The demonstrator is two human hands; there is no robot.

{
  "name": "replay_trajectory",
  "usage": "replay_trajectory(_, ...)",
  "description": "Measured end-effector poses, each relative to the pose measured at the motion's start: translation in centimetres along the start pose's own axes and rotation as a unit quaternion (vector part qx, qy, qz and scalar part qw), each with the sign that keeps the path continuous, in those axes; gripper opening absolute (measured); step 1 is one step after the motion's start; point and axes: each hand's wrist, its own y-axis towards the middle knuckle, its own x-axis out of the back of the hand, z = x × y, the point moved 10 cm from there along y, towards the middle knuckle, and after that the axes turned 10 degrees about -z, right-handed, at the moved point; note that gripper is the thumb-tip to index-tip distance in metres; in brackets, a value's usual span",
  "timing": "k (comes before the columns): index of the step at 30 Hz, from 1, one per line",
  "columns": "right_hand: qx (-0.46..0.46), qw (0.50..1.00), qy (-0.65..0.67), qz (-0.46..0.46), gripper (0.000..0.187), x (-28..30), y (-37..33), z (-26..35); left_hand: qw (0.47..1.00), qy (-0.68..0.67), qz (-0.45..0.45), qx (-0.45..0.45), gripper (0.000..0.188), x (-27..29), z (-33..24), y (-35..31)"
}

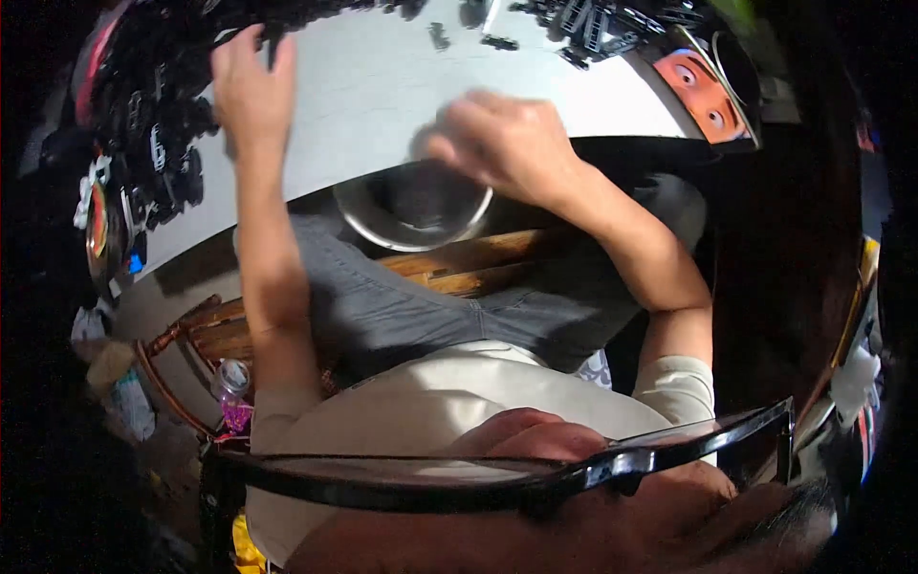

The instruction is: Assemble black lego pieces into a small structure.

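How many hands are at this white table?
2: the left hand by the small black pieces on the left; the right hand, blurred, near the front edge above the metal bowl. Dark surroundings could hide others.

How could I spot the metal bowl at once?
Find the white tabletop across the top. Just below its near edge, down-left of the right hand, is the round metal bowl. Its shiny curved rim sets it apart from the grey trousers and brown wood nearby.
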Motion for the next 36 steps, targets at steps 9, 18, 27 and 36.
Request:
replay_trajectory(9,-0.125,0.956,-0.206,-0.167,0.022,3.1,0.4,-7.8,0.991,0.053,0.114,-0.035,0.029,-3.6,0.0,-0.8)
replay_trajectory(18,-0.165,0.952,-0.225,-0.124,0.024,4.0,0.3,-7.5,0.984,-0.115,0.135,0.027,0.036,-1.9,-2.7,-1.3)
replay_trajectory(27,-0.210,0.945,0.178,-0.176,0.021,4.0,0.6,-7.3,0.800,-0.528,0.245,0.144,0.026,-1.8,-8.7,-5.4)
replay_trajectory(36,-0.383,0.676,0.628,-0.042,0.024,-1.7,-0.5,-7.0,0.769,-0.563,0.276,0.123,0.024,-1.4,-10.3,-7.0)
